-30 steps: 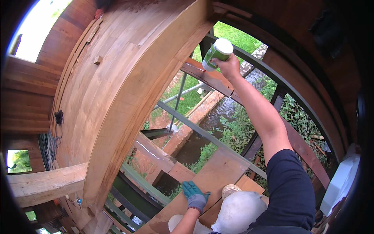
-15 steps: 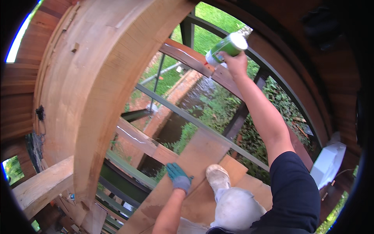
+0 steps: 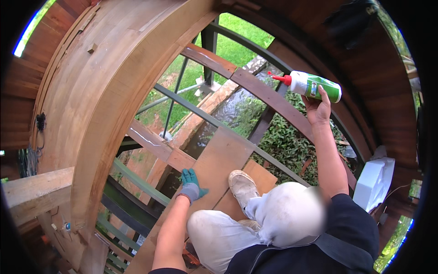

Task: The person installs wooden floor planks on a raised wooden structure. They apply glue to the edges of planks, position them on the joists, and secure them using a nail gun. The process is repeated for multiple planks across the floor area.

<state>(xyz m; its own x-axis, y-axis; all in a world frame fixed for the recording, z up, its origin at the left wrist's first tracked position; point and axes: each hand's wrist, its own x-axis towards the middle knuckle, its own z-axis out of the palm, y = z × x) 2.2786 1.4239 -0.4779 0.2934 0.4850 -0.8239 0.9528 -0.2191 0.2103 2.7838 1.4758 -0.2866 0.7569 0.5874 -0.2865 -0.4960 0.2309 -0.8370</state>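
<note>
My bare right hand [image 3: 317, 107] is wrapped round a white and green glue bottle [image 3: 315, 86], held level in the air at the right. Its red nozzle points left, beyond the curved dark beam. My left hand [image 3: 192, 185], in a teal and grey glove, lies with its fingers stretched out on a brown board [image 3: 223, 155]. Along the far curved wooden beam [image 3: 213, 60] runs a pale streak of glue. The nearer wooden beam [image 3: 153, 142], just beyond my left hand, carries a white streak too.
Green metal bars [image 3: 182, 101] frame gaps over a stream [image 3: 228, 109] and plants [image 3: 287, 128] below. A large curved wooden panel [image 3: 109, 91] rises at the left. My shoe [image 3: 244, 186] rests on the boards. A white plastic-wrapped object [image 3: 374, 182] stands at right.
My right hand has drawn the glue bottle back from the far beam, rightward and nearer, and turned it from nozzle-down to level. My left hand stays on the board.
</note>
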